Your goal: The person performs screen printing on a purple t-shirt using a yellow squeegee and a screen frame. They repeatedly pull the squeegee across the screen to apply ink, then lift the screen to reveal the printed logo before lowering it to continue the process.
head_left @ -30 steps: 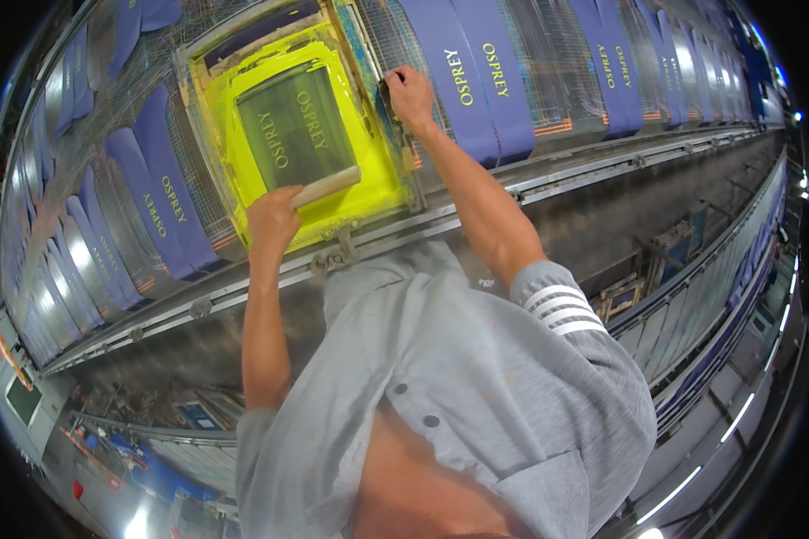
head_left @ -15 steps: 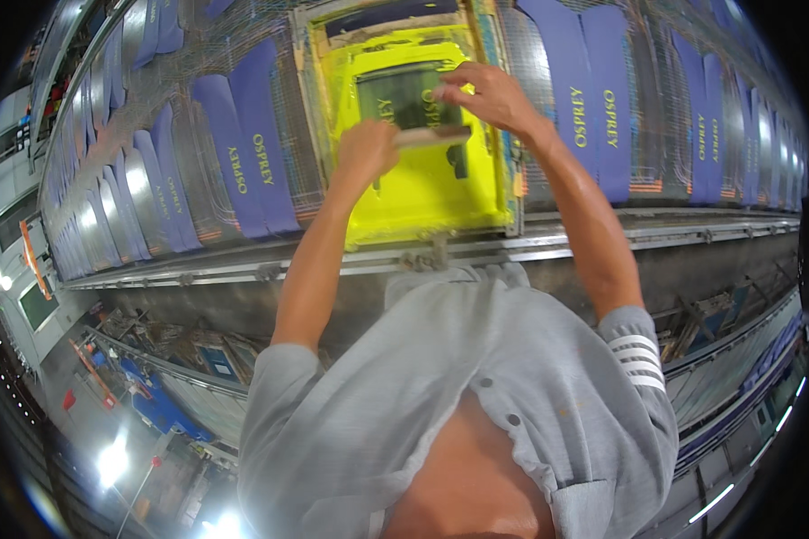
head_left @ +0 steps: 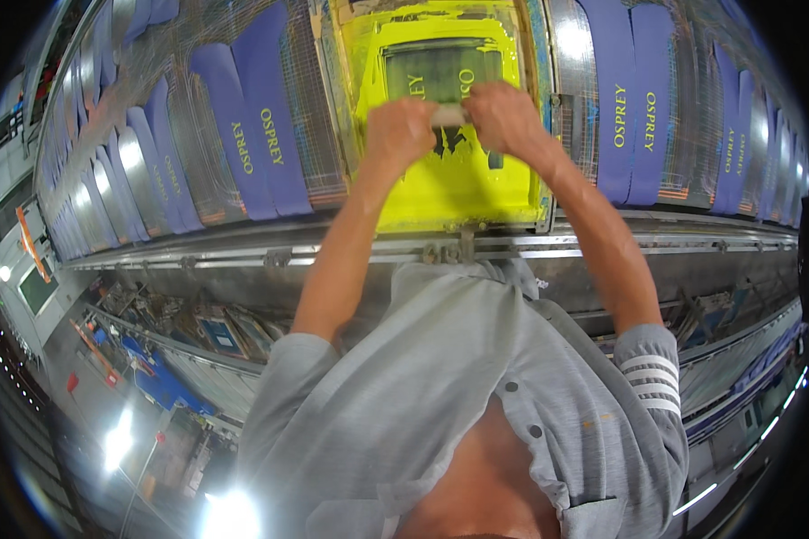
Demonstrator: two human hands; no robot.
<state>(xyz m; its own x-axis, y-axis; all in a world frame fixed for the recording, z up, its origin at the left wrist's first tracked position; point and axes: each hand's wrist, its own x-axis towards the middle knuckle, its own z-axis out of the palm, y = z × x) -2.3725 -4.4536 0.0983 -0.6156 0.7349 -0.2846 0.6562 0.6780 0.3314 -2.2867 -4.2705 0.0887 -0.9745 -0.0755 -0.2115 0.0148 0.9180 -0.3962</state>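
A squeegee point(head_left: 449, 115) with a pale handle lies crosswise over a printing screen point(head_left: 546, 135), whose frame is smeared with bright yellow ink point(head_left: 458, 205). My left hand point(head_left: 401, 133) is closed round the handle's left end. On its right end my right hand point(head_left: 507, 119) is closed too, so only a short middle piece of handle shows. Beyond the hands, a dark mesh window point(head_left: 440, 67) lets printed lettering show through. Ragged yellow ink edges a dark patch just below the handle. The squeegee's blade is mostly hidden by my hands and ink.
Purple cut fabric pieces point(head_left: 265, 126) with yellow lettering lie in pairs along the long table, left of the screen. More purple pieces point(head_left: 618, 108) lie to its right. A metal rail point(head_left: 333, 251) runs along the near edge. Behind me, framed panels point(head_left: 220, 332) lean beside another table.
My right hand has come down from above the mesh and closed on the squeegee's right end. The view has shifted, so the screen appears farther right and higher.
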